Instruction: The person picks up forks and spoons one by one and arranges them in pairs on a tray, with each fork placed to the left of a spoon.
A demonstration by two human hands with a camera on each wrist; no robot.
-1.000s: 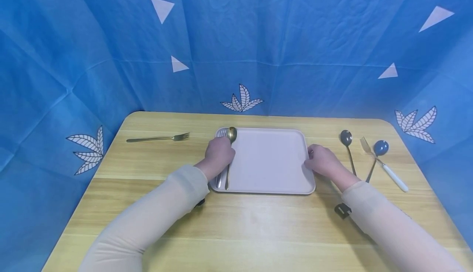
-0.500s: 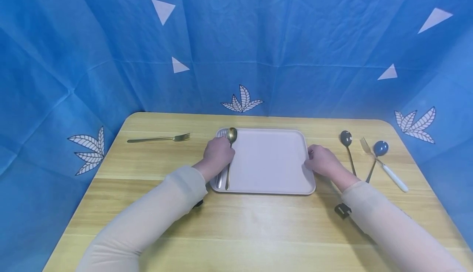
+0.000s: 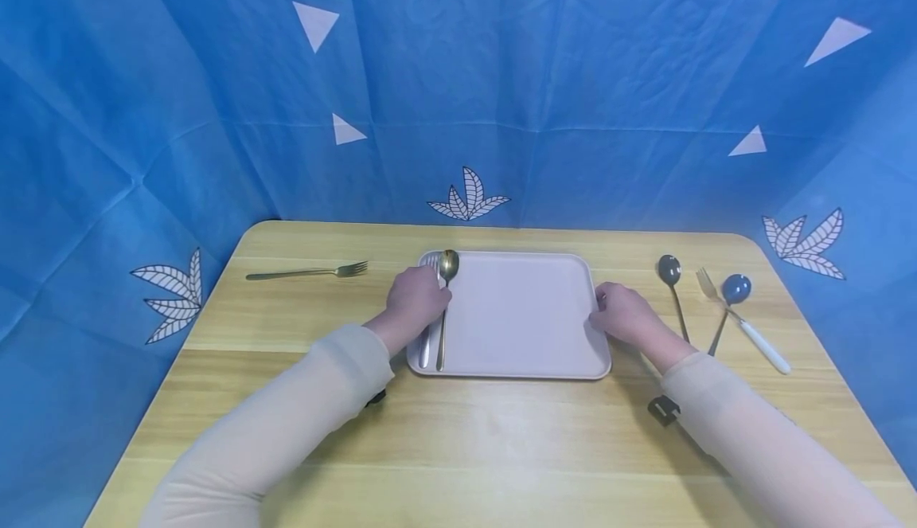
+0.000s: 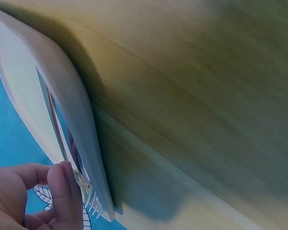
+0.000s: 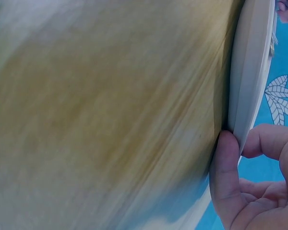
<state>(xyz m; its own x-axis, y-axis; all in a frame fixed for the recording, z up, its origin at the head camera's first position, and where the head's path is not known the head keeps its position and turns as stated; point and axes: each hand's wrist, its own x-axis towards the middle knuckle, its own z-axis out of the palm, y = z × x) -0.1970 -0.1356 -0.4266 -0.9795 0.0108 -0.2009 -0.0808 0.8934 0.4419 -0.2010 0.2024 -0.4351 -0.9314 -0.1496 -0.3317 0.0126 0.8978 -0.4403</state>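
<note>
A pale rectangular tray (image 3: 523,313) lies on the table, with a gold spoon (image 3: 448,262) and a silver fork (image 3: 425,351) side by side along its left end. My left hand (image 3: 415,297) is over these two, thumb and fingertips together at the spoon's handle, hiding part of the fork. In the left wrist view, the fork's tines (image 4: 92,203) show just past the fingertips (image 4: 65,172). At the right end, my right hand (image 3: 625,313) pinches the tray's rim; the right wrist view shows one fingertip (image 5: 226,143) low against its outer side and another finger over the edge.
A fork (image 3: 308,272) lies left of the tray. To the right are a dark spoon (image 3: 669,270), a blue-looking spoon (image 3: 736,288) and a white-handled fork (image 3: 764,346) crossing it. A blue patterned cloth (image 3: 573,74) hangs behind the wooden table (image 3: 516,448).
My left hand has shifted slightly left, uncovering more of the gold spoon near its neck. The spoon, fork and tray stay in place, and my right hand keeps its hold on the rim.
</note>
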